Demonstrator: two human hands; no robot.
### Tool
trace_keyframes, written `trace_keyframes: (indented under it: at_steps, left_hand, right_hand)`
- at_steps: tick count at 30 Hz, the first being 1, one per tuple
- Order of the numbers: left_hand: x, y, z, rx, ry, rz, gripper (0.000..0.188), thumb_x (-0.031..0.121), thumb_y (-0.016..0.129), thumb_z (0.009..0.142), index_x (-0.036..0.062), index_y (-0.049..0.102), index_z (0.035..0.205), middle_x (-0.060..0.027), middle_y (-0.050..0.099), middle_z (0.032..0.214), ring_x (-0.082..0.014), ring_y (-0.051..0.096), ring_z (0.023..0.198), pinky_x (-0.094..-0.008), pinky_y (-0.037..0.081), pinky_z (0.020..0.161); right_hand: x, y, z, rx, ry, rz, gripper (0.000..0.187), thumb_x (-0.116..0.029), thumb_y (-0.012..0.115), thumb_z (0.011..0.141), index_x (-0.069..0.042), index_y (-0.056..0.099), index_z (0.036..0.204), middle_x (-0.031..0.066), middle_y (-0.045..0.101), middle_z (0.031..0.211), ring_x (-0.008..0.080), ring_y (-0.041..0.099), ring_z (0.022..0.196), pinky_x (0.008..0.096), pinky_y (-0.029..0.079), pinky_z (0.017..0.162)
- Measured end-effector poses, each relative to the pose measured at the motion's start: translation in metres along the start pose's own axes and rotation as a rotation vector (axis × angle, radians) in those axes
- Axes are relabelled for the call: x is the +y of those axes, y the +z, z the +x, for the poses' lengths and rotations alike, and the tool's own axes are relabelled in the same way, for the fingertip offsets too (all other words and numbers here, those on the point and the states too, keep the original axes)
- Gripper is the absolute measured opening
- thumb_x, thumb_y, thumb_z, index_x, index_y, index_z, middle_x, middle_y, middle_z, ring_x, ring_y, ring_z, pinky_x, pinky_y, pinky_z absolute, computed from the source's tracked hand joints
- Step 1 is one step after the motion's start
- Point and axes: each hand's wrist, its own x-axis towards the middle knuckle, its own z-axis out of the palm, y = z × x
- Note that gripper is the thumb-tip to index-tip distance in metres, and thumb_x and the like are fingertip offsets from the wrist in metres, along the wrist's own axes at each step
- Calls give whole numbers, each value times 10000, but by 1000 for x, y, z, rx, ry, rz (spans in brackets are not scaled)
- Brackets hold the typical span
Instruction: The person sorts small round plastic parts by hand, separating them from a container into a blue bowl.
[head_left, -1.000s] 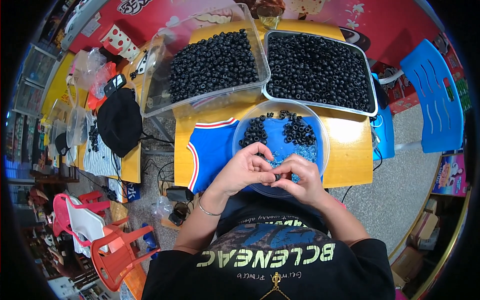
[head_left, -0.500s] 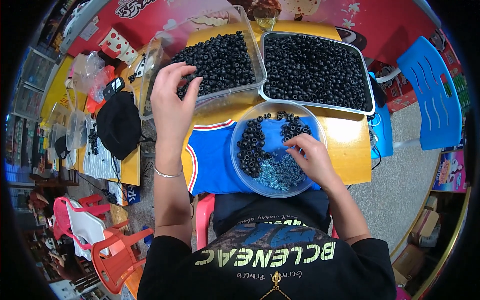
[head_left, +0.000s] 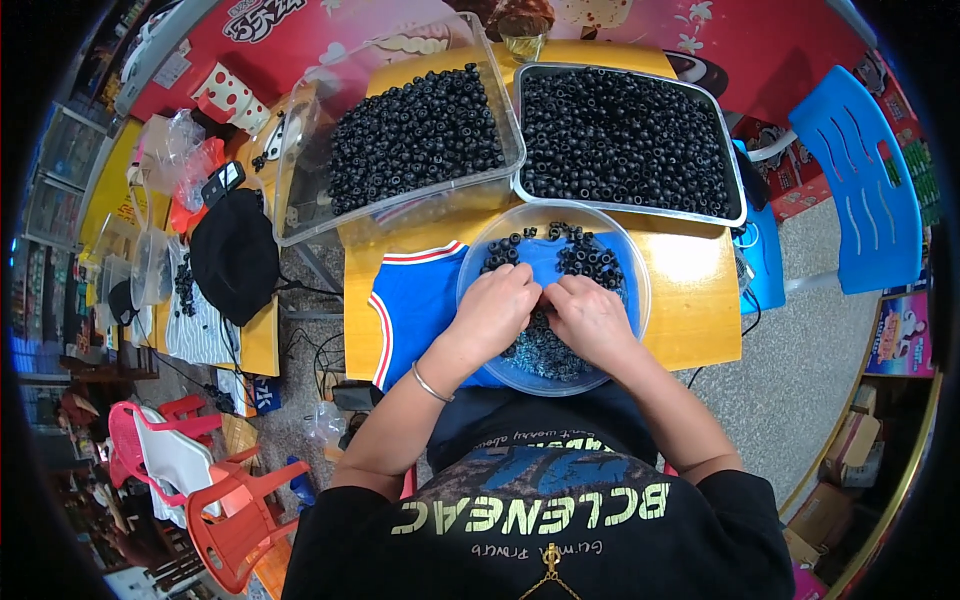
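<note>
My left hand [head_left: 500, 308] and my right hand [head_left: 592, 316] meet over a round clear tub [head_left: 644, 300]. Both have their fingertips pinched together, nearly touching; whatever sits between them is hidden. Inside the tub, small black ring-like parts [head_left: 592, 262] lie toward the far side, some partly covered by my hands. A heap of tiny bluish see-through pieces [head_left: 545, 358] fills its near side. Beneath the tub a blue cloth with red and white trim [head_left: 420, 310] is spread on the yellow table [head_left: 695, 300].
Behind the tub stand a clear plastic bin [head_left: 390, 215] and a metal tray [head_left: 742, 205], both with many black parts [head_left: 415, 130]. A black cap [head_left: 235, 255] lies on a surface at left. A blue chair [head_left: 855, 190] stands at right, a red chair [head_left: 235, 520] at lower left.
My left hand has come from the clear bin down to the tub, beside my right hand. My right hand has shifted slightly left and nearer to me.
</note>
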Motion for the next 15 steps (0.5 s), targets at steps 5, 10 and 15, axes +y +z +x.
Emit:
trace_keyframes:
  at_steps: [5, 10, 15]
  left_hand:
    - [3, -3, -7, 20, -65, -122, 191, 7, 658, 689, 5, 561, 853, -101, 567, 862, -238, 576, 855, -352, 485, 730]
    - [6, -7, -17, -81, -404, -1002, 201, -34, 596, 803, 25, 519, 979, -64, 569, 920, -86, 549, 973, -220, 482, 723]
    - [18, 4, -24, 20, -257, -1550, 316, -15, 607, 845, 24, 470, 1127, -47, 496, 1087, -91, 511, 946, -211, 487, 764]
  right_hand:
    - [4, -12, -5, 38, 122, 546, 150, -52, 648, 753, -47, 625, 901, 101, 615, 813, 247, 638, 730, 318, 524, 636]
    - [6, -16, -15, 26, 233, 876, 135, -39, 649, 811, -20, 650, 945, 66, 644, 889, 146, 640, 750, 260, 516, 651]
    - [1, -20, -20, -120, 388, 1223, 145, -24, 606, 864, 27, 626, 999, 36, 627, 933, 91, 600, 880, 237, 497, 773]
